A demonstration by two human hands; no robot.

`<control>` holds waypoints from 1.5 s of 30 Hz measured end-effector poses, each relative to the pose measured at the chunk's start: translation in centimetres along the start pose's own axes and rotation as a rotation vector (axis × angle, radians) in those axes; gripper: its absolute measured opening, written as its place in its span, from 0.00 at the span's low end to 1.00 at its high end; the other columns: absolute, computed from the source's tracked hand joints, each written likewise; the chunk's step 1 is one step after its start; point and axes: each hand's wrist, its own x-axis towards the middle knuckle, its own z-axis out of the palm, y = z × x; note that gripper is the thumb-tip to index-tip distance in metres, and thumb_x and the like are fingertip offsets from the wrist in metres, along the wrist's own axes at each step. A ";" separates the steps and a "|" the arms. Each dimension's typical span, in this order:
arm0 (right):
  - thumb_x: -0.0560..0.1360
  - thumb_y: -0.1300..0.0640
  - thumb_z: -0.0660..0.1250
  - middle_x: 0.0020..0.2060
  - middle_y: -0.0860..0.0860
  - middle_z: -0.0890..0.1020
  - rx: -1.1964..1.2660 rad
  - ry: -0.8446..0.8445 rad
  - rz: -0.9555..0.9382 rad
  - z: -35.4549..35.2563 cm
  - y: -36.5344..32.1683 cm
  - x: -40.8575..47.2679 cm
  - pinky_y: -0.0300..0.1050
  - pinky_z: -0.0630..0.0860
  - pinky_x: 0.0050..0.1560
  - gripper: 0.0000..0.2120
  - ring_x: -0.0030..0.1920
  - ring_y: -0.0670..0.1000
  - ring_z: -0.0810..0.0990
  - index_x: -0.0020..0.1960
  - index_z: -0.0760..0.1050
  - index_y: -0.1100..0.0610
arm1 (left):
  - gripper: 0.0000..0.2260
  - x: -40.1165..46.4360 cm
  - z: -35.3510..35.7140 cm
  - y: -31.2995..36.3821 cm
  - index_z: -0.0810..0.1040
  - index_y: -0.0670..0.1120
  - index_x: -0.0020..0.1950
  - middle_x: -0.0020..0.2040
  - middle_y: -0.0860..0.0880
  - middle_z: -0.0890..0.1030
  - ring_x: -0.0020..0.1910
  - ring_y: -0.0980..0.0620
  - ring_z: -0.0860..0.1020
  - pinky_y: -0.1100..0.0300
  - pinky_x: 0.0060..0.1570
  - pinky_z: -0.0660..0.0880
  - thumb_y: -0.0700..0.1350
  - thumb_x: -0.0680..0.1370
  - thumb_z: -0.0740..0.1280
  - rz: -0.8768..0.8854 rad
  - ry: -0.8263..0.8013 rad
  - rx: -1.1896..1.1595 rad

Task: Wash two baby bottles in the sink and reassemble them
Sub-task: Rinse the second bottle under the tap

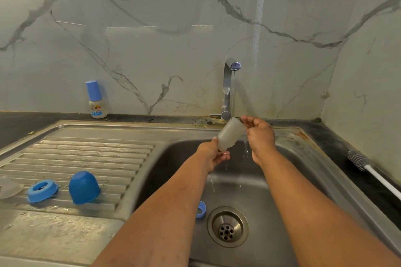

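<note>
Roughly halfway, by the look of it. Bare bottle body (230,134) mid-frame under the running tap (228,89), neck end pinched in the left hand (213,155), right hand (259,134) curled round its upper end. Blue cap (84,187), ring (42,191) and clear teat (9,186) waiting lower left on the drainboard (91,156). Second bottle (97,100) upper left on the counter (17,123), capped, seemingly untouched. Another blue ring (201,209) down in the sink (249,191).

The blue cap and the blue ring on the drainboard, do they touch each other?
Apart. The head view shows bare ridged drainboard between the blue ring and the blue cap.
</note>
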 end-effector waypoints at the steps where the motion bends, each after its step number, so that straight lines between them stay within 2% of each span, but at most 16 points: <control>1: 0.73 0.75 0.56 0.50 0.49 0.81 -0.013 0.010 0.000 -0.1 0.0 -0.1 0.31 0.70 0.39 0.22 0.51 0.47 0.77 0.54 0.79 0.54 | 0.18 -0.1 0.2 0.0 0.73 0.37 0.59 0.41 0.39 0.81 0.34 0.49 0.81 0.65 0.34 0.78 0.52 0.83 0.59 -0.009 -0.012 -0.015; 3: 0.74 0.75 0.56 0.54 0.49 0.79 -0.036 0.023 0.013 -0.2 0.1 -0.1 0.31 0.70 0.41 0.23 0.53 0.47 0.76 0.59 0.78 0.55 | 0.16 -0.2 0.5 0.1 0.74 0.37 0.57 0.42 0.39 0.81 0.35 0.49 0.81 0.65 0.34 0.78 0.51 0.82 0.62 -0.012 -0.034 -0.049; 4: 0.74 0.74 0.55 0.56 0.50 0.78 -0.049 0.026 0.025 -0.2 0.2 0.0 0.33 0.71 0.46 0.24 0.55 0.48 0.75 0.63 0.76 0.56 | 0.15 -0.1 0.5 0.1 0.75 0.38 0.56 0.43 0.40 0.81 0.37 0.49 0.81 0.65 0.35 0.79 0.50 0.81 0.63 0.004 -0.036 -0.065; 6: 0.75 0.73 0.56 0.62 0.52 0.76 -0.120 0.026 0.071 -0.3 0.5 0.2 0.40 0.72 0.54 0.26 0.59 0.51 0.74 0.70 0.70 0.54 | 0.10 0.4 0.5 0.2 0.76 0.40 0.55 0.48 0.40 0.82 0.43 0.48 0.82 0.61 0.45 0.81 0.46 0.79 0.67 0.075 -0.019 -0.087; 8: 0.75 0.69 0.59 0.67 0.55 0.73 -0.299 -0.001 0.142 -0.7 1.1 0.3 0.44 0.71 0.56 0.29 0.62 0.55 0.73 0.74 0.63 0.51 | 0.08 0.5 0.4 0.2 0.76 0.42 0.55 0.54 0.41 0.81 0.51 0.47 0.82 0.57 0.54 0.79 0.40 0.77 0.70 0.192 -0.016 -0.074; 10: 0.74 0.66 0.65 0.66 0.58 0.73 -0.468 -0.109 0.231 -1.3 1.9 0.1 0.48 0.73 0.55 0.34 0.61 0.58 0.74 0.76 0.57 0.50 | 0.12 0.5 0.4 0.2 0.77 0.43 0.57 0.55 0.43 0.80 0.53 0.47 0.79 0.60 0.53 0.77 0.36 0.74 0.72 0.299 -0.016 0.023; 13: 0.72 0.64 0.71 0.59 0.59 0.76 -0.694 -0.382 0.329 -1.9 2.0 -0.8 0.47 0.76 0.42 0.38 0.51 0.57 0.78 0.76 0.56 0.51 | 0.20 -0.1 0.7 0.3 0.75 0.40 0.62 0.52 0.44 0.78 0.52 0.49 0.76 0.66 0.42 0.77 0.32 0.72 0.73 0.386 -0.027 0.083; 14: 0.72 0.63 0.72 0.59 0.59 0.76 -0.774 -0.449 0.330 -1.9 1.9 -1.1 0.46 0.74 0.40 0.37 0.49 0.55 0.77 0.76 0.58 0.52 | 0.22 -0.1 0.8 0.4 0.74 0.40 0.63 0.53 0.44 0.78 0.53 0.49 0.77 0.64 0.46 0.77 0.31 0.71 0.73 0.395 -0.030 0.084; 16: 0.72 0.60 0.73 0.61 0.58 0.76 -0.876 -0.487 0.282 -1.8 1.8 -1.3 0.46 0.74 0.42 0.36 0.50 0.55 0.76 0.75 0.60 0.53 | 0.25 -0.2 1.0 0.5 0.73 0.40 0.65 0.54 0.45 0.78 0.54 0.49 0.77 0.57 0.56 0.76 0.30 0.70 0.74 0.405 -0.043 0.098; 18: 0.73 0.57 0.72 0.62 0.58 0.76 -0.891 -0.452 0.233 -1.7 1.6 -1.4 0.48 0.74 0.48 0.34 0.53 0.55 0.76 0.75 0.61 0.54 | 0.27 -0.3 1.2 0.5 0.72 0.41 0.66 0.55 0.45 0.79 0.54 0.49 0.77 0.56 0.58 0.75 0.29 0.69 0.74 0.421 -0.062 0.104; 22: 0.74 0.55 0.71 0.62 0.57 0.77 -0.826 -0.418 0.211 -1.5 1.4 -1.6 0.49 0.76 0.51 0.33 0.51 0.54 0.76 0.75 0.61 0.54 | 0.29 -0.6 1.5 0.6 0.70 0.43 0.68 0.56 0.46 0.80 0.55 0.50 0.78 0.59 0.56 0.73 0.31 0.69 0.75 0.465 -0.048 0.108; 26: 0.75 0.57 0.71 0.65 0.56 0.75 -0.813 -0.403 0.170 -1.6 1.3 -1.9 0.48 0.75 0.53 0.31 0.54 0.54 0.76 0.75 0.63 0.53 | 0.37 -0.4 1.5 0.4 0.62 0.49 0.73 0.54 0.47 0.81 0.54 0.51 0.78 0.58 0.57 0.71 0.32 0.70 0.75 0.486 -0.001 0.089; 29: 0.75 0.57 0.70 0.65 0.55 0.76 -0.809 -0.405 0.146 -1.6 1.0 -2.1 0.47 0.74 0.53 0.29 0.58 0.55 0.77 0.74 0.65 0.53 | 0.41 -0.3 1.4 0.6 0.57 0.50 0.76 0.53 0.48 0.81 0.55 0.52 0.77 0.54 0.63 0.70 0.33 0.71 0.74 0.495 0.008 0.078; 33: 0.76 0.57 0.69 0.64 0.55 0.76 -0.848 -0.423 0.125 -1.5 0.9 -2.1 0.49 0.75 0.61 0.25 0.61 0.56 0.77 0.72 0.68 0.55 | 0.39 -0.2 1.5 0.7 0.57 0.52 0.76 0.55 0.50 0.81 0.56 0.54 0.76 0.49 0.68 0.69 0.35 0.73 0.73 0.510 0.036 0.122; 41: 0.75 0.55 0.70 0.62 0.55 0.79 -0.894 -0.446 0.133 -1.5 1.3 -1.7 0.50 0.76 0.59 0.22 0.59 0.55 0.78 0.68 0.72 0.57 | 0.40 -0.1 1.4 0.6 0.57 0.51 0.76 0.55 0.51 0.82 0.59 0.52 0.77 0.51 0.66 0.70 0.37 0.72 0.75 0.566 0.052 0.218; 45: 0.75 0.55 0.71 0.65 0.54 0.76 -0.911 -0.465 0.142 -1.5 1.3 -1.7 0.50 0.74 0.62 0.25 0.62 0.55 0.76 0.70 0.70 0.55 | 0.40 -0.2 1.3 0.6 0.56 0.50 0.76 0.52 0.52 0.82 0.58 0.52 0.78 0.52 0.65 0.70 0.37 0.71 0.75 0.572 0.053 0.254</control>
